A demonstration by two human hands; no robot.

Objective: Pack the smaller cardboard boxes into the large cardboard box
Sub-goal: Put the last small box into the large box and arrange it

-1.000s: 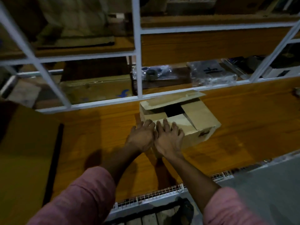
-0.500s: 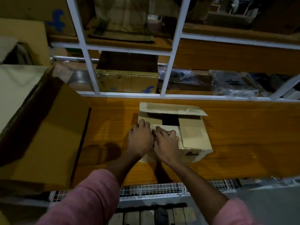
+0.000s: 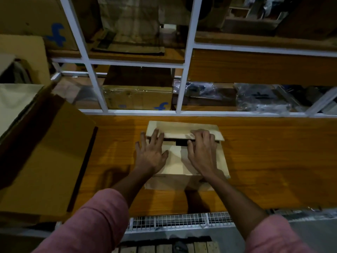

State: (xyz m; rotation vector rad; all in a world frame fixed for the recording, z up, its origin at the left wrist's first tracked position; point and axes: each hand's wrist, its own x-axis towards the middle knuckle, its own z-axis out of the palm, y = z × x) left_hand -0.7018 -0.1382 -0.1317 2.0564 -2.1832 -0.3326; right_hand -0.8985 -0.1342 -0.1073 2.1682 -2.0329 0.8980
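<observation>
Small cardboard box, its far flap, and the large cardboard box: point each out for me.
small cardboard box (image 3: 175,166): head view, on its near top flap.
far flap (image 3: 182,129): head view, mid flap between the hands.
large cardboard box (image 3: 45,161): head view, on its open flap.

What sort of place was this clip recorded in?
Probably a warehouse or e-commerce packing station: white metal shelving holds logo-printed cardboard cartons and plastic-bagged goods, and a small cardboard box sits on a wooden workbench.

Two hands, left and right; one small box in the middle; one large box at left; two printed cartons far on shelves.
</observation>
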